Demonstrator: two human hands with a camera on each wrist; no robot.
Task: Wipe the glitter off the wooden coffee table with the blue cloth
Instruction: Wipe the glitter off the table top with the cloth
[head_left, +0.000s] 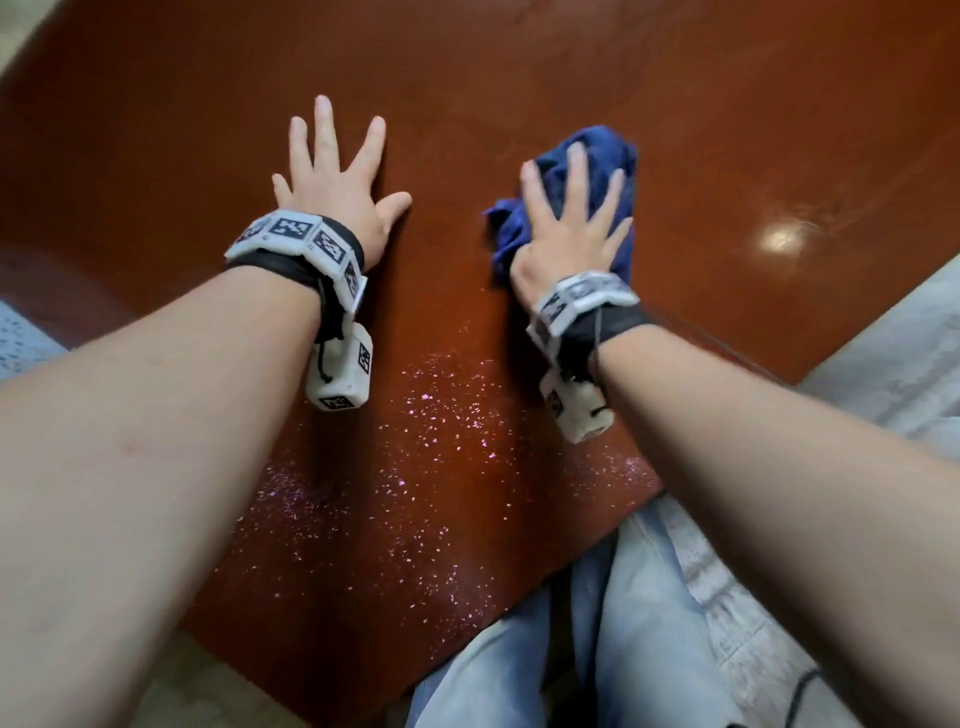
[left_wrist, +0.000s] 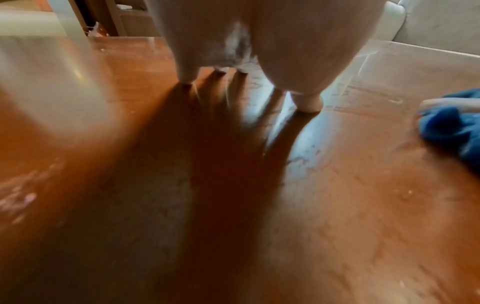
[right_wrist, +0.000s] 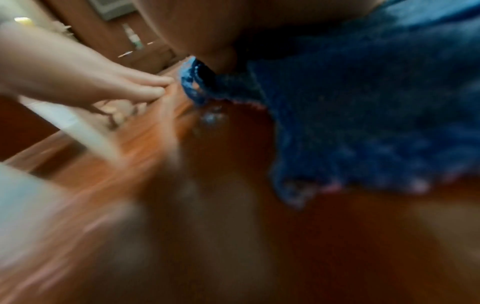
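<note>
Pale tiled floor (head_left: 883, 364), pale sofa (left_wrist: 441, 24), wooden cabinet (right_wrist: 109, 41) behind.

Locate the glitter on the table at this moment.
In the head view the glitter lies on the near part of the table, between the two forearms, nearer the person than the right hand pressing the blue cloth.

dark blue cloth (head_left: 571, 197), reddish-brown table (head_left: 727, 130), pink speckled glitter (head_left: 426, 447).

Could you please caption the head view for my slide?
Right hand presses blue cloth on wooden table; glitter remains nearer.
</note>
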